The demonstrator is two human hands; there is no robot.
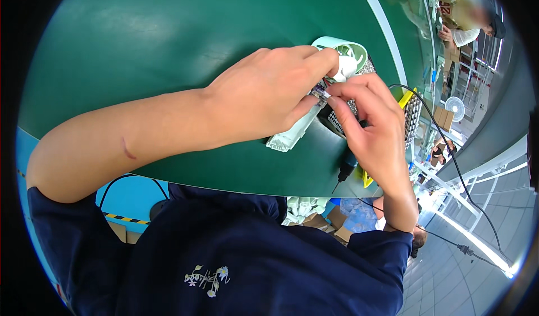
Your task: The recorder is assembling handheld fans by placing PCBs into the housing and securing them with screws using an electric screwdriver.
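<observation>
My left hand (269,91) reaches across from the left, its fingers closed around a pale green plastic housing (291,137) with a small circuit board (320,91) at its middle. Beyond the fingers is a rounded pale green end (327,41) of the plastic piece, with a white part (347,67) inside. My right hand (373,116) meets the left at the board; its thumb and forefinger pinch a tiny white piece, seemingly a connector. Short coloured wires show between the hands. My fingers hide much of the housing.
A dark electric screwdriver (347,167) lies under my right wrist, bit toward the table's near edge. Beside it are a yellow-edged tray (368,179) and gridded metal parts (412,116). A black cable (449,142) runs off to the right. Another person (463,12) works at far right.
</observation>
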